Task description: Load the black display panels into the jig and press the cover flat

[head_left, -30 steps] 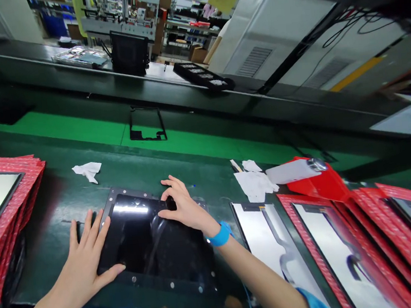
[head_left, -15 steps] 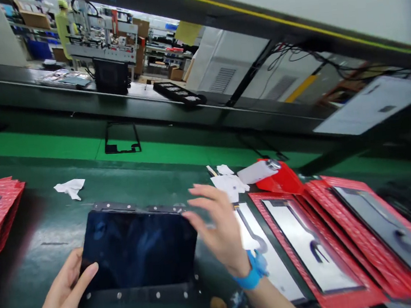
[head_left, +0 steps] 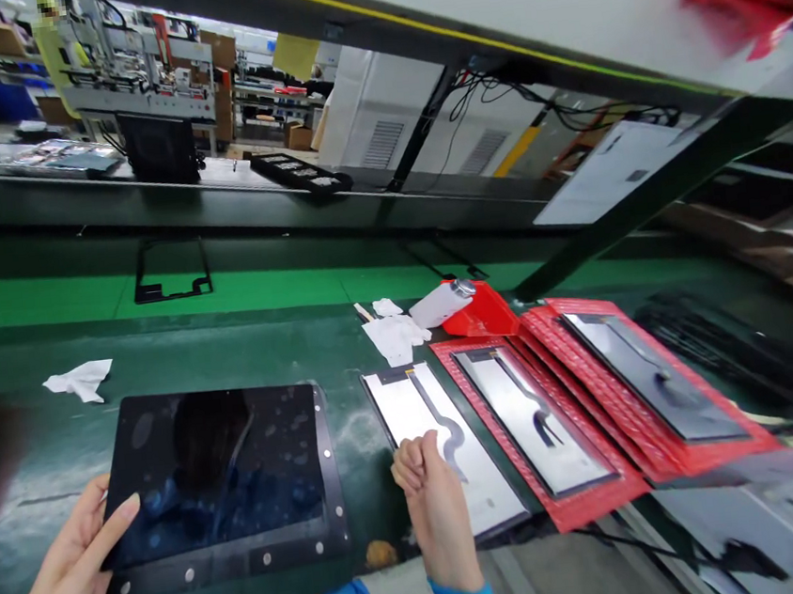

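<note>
My left hand (head_left: pixel 75 576) grips a dark glossy tablet screen (head_left: pixel 210 482) by its left edge, thumb on top and fingers partly hidden at the side. A black frame with pale round dots (head_left: pixel 330 493) shows beneath the screen along its right and near edges. My right hand (head_left: pixel 432 496), with a blue band at the wrist, is closed in front of a white-backed display panel (head_left: pixel 491 490), partly covering it. Anything between those curled fingers is hidden.
On the right, display panels (head_left: pixel 561 450) lie on red bubble-wrap sleeves (head_left: pixel 622 491). Behind are a white bottle (head_left: pixel 440 305) and crumpled tissues (head_left: pixel 393 335); another tissue (head_left: pixel 83 379) lies left. A thin black frame (head_left: pixel 173 292) rests on the green strip, below an overhead shelf (head_left: pixel 409 12).
My right hand has left the screen's upper right corner, moved down and right, and curled closed. The screen now shows its right frame edge instead of the far one. My view has turned right.
</note>
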Demonstrator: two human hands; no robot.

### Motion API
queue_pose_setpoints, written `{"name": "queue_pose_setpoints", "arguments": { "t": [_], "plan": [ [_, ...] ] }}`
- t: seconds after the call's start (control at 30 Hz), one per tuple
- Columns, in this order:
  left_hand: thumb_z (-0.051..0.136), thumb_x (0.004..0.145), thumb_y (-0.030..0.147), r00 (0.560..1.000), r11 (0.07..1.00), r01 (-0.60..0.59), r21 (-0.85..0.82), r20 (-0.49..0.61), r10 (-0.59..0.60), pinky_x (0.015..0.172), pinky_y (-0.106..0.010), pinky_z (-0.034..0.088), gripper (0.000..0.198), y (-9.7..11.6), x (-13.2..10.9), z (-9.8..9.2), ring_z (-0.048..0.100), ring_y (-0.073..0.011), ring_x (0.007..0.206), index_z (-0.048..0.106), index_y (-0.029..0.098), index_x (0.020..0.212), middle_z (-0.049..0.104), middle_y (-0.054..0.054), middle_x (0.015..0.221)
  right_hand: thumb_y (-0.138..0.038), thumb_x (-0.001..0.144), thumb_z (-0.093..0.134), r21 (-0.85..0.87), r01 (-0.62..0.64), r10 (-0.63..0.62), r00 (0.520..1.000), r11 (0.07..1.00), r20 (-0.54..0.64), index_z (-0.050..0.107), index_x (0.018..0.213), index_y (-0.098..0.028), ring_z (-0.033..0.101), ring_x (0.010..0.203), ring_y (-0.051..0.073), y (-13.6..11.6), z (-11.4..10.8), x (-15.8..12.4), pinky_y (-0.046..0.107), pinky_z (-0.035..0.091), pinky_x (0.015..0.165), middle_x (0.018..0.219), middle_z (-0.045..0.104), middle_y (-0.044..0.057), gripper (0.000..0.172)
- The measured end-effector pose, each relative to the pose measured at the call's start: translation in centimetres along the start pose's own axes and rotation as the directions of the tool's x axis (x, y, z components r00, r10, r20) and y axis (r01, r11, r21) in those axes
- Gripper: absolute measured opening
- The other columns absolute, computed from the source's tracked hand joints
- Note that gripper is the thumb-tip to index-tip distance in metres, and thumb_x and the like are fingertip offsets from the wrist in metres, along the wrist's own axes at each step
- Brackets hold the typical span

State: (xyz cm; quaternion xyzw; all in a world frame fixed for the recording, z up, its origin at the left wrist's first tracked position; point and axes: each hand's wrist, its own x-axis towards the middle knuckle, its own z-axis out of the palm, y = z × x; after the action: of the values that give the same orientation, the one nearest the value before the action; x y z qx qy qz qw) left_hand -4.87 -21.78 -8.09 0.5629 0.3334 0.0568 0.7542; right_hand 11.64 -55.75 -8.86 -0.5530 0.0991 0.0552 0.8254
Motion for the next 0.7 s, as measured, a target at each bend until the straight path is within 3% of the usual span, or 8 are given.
{"name": "queue_pose_setpoints", "arguments": {
  "t": [0.2, 0.5, 0.6, 0.7],
  "plan": [
    [0.076, 0.076, 0.044, 0.991, 0.986, 0.131, -0.102, -0.014, -0.133, 0.092, -0.046, 0.059, 0.067, 1.0, 0.1, 0.5, 0.056, -0.0349, 0.127, 0.051, 0.039, 0.138, 0.062, -0.002, 0.137, -0.062, 0.091, 0.054, 0.07, -0.006, 0.004, 1.0, 0.998, 0.023, 0.034, 0.062, -0.021, 0.016, 0.05, 0.009, -0.7, -0.2, 0.6, 0.023, 0.02, 0.043, 0.062, 0.023, -0.007, 0.054],
    [0.089, 0.059, 0.026, 0.985, 0.969, 0.154, -0.192, -0.046, -0.166, 0.089, -0.039, 0.061, 0.082, 1.4, 0.6, 0.7, 0.065, -0.0337, 0.115, 0.056, 0.038, 0.133, 0.067, -0.001, 0.129, -0.055, 0.088, 0.065, 0.289, -0.14, 0.138, 0.99, 0.947, 0.028, 0.034, 0.059, -0.019, 0.017, 0.05, 0.007, -0.7, -0.7, 1.0, 0.021, 0.021, 0.043, 0.062, 0.025, -0.007, 0.056],
    [0.086, 0.064, 0.025, 0.991, 0.974, 0.119, -0.194, -0.043, -0.13, 0.085, -0.035, 0.061, 0.072, 2.4, 1.6, 1.5, 0.068, -0.0293, 0.109, 0.059, 0.037, 0.129, 0.069, 0.0, 0.125, -0.053, 0.085, 0.07, 0.337, -0.164, 0.168, 0.986, 0.927, 0.019, 0.035, 0.058, -0.018, 0.017, 0.05, 0.007, -0.7, -0.8, 1.1, 0.022, 0.02, 0.043, 0.061, 0.026, -0.007, 0.056],
    [0.083, 0.071, 0.03, 0.999, 0.981, -0.038, -0.191, -0.012, 0.037, 0.079, -0.03, 0.061, 0.053, 5.0, 4.9, 4.4, 0.07, -0.0247, 0.101, 0.064, 0.029, 0.121, 0.071, -0.004, 0.118, -0.051, 0.085, 0.071, 0.355, -0.162, 0.166, 0.986, 0.921, 0.02, 0.036, 0.058, -0.018, 0.019, 0.051, 0.007, -0.7, -0.9, 1.2, 0.023, 0.021, 0.043, 0.06, 0.026, -0.007, 0.055]
  ]
}}
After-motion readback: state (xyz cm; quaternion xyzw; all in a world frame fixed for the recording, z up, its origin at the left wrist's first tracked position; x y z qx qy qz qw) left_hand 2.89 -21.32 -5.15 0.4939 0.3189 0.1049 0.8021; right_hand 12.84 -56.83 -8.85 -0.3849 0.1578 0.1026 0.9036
